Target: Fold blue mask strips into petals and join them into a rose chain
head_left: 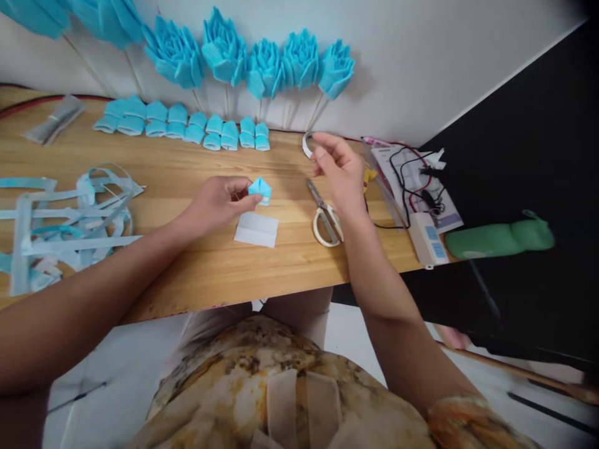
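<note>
My left hand (229, 198) pinches a small folded piece of blue fabric (259, 188), with a pointed top and a pale strip at its lower edge. Just below it, a pale rectangular piece (256, 230) with a crease lies flat on the table. My right hand (340, 168) is raised at the table's rear half, thumb and forefinger curled at a white roll of tape (306, 145); the fingers partly hide the roll. Under that wrist rests a pair of scissors (322, 224) with cream handles, blades pointing away from me.
Folded blue pieces (178, 121) line the wooden table's (201, 268) back. Blue fabric flowers (224, 50) on sticks lean against the wall. Cut strips (77, 218) pile up at left. A power strip (428, 240), cables, papers and a green bottle (498, 240) are at right.
</note>
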A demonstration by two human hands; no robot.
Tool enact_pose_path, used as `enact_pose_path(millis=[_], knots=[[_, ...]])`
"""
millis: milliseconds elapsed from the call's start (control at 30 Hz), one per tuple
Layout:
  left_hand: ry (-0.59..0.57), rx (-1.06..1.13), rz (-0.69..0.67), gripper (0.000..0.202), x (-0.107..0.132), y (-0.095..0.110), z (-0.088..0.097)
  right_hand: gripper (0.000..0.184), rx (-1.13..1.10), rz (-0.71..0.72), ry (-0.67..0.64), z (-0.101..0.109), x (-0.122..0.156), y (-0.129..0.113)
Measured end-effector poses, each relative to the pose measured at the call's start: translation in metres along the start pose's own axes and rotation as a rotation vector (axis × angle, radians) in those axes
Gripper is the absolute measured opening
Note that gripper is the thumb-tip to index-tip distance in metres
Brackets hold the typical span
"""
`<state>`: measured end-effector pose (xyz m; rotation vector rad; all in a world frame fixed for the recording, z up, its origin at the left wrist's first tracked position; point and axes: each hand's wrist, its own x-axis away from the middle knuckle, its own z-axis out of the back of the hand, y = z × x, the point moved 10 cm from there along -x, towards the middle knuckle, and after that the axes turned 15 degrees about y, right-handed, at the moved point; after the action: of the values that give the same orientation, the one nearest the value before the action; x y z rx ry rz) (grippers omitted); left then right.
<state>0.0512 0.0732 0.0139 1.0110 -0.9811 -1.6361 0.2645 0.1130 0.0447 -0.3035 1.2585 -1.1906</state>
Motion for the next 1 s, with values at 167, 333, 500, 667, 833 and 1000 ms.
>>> enact_pose_path(millis=[167, 333, 500, 667, 833, 1000], knots=[[0.032, -0.050, -0.021, 0.026, -0.002, 0.003, 0.004, 0.032, 0.121, -0.072, 0.005, 0.031, 0.002, 0.024], [0.043, -0.061, -0.009, 0.028, -0.001, 0.002, 0.004, 0.022, 0.344, 0.041, -0.046, 0.037, 0.035, 0.017], [0.044, -0.045, -0.017, 0.028, -0.002, 0.000, 0.003, 0.015, 0.491, 0.052, -0.037, 0.030, 0.046, 0.016], [0.049, -0.017, -0.038, 0.030, -0.003, 0.000, 0.003, 0.010, 0.561, 0.000, -0.013, 0.026, 0.042, 0.027], [0.059, -0.024, -0.033, 0.029, -0.003, 0.001, 0.005, 0.012, 0.545, -0.062, 0.004, 0.028, 0.040, 0.034], [0.050, -0.029, -0.002, 0.028, 0.000, 0.002, 0.005, 0.010, 0.459, -0.178, 0.020, 0.030, 0.040, 0.042]])
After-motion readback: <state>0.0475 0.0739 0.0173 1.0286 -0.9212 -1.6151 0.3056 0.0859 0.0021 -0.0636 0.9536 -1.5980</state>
